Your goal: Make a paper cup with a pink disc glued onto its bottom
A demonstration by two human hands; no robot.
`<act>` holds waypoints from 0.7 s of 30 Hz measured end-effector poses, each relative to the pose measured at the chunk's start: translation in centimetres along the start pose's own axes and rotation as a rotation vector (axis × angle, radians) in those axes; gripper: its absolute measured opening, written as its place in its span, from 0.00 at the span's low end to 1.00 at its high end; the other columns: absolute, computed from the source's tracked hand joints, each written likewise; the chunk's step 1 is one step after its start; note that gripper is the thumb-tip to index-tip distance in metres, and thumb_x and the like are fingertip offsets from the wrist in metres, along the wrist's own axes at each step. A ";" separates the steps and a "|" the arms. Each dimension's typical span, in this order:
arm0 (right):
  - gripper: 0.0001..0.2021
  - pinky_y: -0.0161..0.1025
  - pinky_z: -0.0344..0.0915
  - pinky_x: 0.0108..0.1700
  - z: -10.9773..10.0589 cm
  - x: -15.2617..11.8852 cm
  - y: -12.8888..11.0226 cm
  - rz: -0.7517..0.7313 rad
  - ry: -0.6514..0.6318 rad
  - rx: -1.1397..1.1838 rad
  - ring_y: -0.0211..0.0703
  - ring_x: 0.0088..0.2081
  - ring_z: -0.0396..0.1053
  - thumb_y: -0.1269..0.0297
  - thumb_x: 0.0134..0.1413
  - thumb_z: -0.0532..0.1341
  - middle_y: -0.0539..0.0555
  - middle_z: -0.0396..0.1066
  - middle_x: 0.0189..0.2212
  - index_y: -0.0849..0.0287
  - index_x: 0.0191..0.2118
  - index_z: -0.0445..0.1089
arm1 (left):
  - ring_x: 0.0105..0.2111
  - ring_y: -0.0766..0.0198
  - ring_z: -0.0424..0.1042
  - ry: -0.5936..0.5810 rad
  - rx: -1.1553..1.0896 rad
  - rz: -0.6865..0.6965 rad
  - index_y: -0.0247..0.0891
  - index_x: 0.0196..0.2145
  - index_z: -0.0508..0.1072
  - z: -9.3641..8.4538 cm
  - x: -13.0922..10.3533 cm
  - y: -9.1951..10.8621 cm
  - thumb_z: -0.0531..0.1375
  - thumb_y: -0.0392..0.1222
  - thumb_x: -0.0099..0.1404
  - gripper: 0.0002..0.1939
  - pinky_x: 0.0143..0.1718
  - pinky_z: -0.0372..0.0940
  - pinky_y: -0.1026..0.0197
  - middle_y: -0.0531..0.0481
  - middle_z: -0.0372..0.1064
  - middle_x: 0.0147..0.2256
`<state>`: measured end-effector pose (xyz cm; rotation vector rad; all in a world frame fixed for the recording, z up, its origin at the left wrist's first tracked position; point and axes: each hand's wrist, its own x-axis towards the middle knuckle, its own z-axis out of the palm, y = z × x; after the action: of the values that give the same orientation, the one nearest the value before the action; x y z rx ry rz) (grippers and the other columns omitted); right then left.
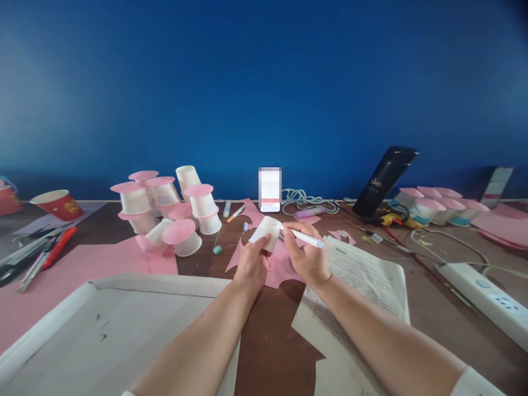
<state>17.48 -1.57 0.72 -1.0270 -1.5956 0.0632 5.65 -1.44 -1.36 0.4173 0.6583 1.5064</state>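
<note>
My left hand (254, 261) is closed on a small white paper cup (269, 226), thumb against its near side. My right hand (307, 252) grips a white marker pen (303, 236) with a blue end. The pen's tip end is at the cup's right side; whether it touches cannot be made out. Below both hands lie cut pieces of pink paper (280, 269). To the left stand several upturned white paper cups (190, 246), some stacked, with pink paper discs (178, 232) on them.
A phone (270, 190) stands against the blue wall. Printed sheets (363, 269) lie under my right forearm, a white box lid (136, 324) near my left. A black flask (381, 184), more disc-topped cups (427, 209) and a power strip (487, 297) are rightward; a red cup (61, 206) and cutters (45, 256) leftward.
</note>
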 end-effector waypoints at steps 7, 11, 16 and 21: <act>0.04 0.43 0.67 0.44 0.0 -0.1 0.1 -0.003 0.002 0.000 0.44 0.38 0.72 0.66 0.57 0.59 0.52 0.75 0.34 0.55 0.38 0.71 | 0.34 0.64 0.73 -0.005 -0.012 0.000 0.34 0.36 0.75 -0.2 0.1 0.0 0.67 0.33 0.50 0.13 0.39 0.63 0.63 0.49 0.75 0.34; 0.04 0.43 0.67 0.43 0.0 -0.1 0.1 0.000 0.003 -0.001 0.44 0.38 0.72 0.66 0.57 0.59 0.52 0.75 0.33 0.55 0.37 0.71 | 0.34 0.63 0.73 -0.003 -0.008 -0.003 0.34 0.37 0.75 -0.2 0.2 0.0 0.67 0.33 0.50 0.13 0.39 0.63 0.63 0.48 0.75 0.35; 0.04 0.43 0.67 0.43 0.0 0.0 0.1 0.004 -0.002 -0.004 0.44 0.38 0.72 0.66 0.57 0.59 0.52 0.75 0.34 0.55 0.38 0.71 | 0.34 0.64 0.72 0.004 -0.005 -0.004 0.34 0.37 0.75 -0.2 0.2 0.0 0.66 0.33 0.51 0.13 0.38 0.63 0.64 0.48 0.75 0.35; 0.04 0.43 0.67 0.44 0.1 -0.1 0.0 0.013 -0.001 -0.001 0.44 0.38 0.72 0.66 0.57 0.59 0.52 0.75 0.34 0.55 0.37 0.71 | 0.33 0.65 0.72 -0.001 -0.014 -0.001 0.35 0.37 0.75 -0.3 0.2 0.0 0.67 0.33 0.51 0.14 0.39 0.63 0.64 0.49 0.75 0.34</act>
<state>17.45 -1.57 0.62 -1.0382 -1.5905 0.0716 5.47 -1.27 -1.66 0.4072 0.6472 1.5087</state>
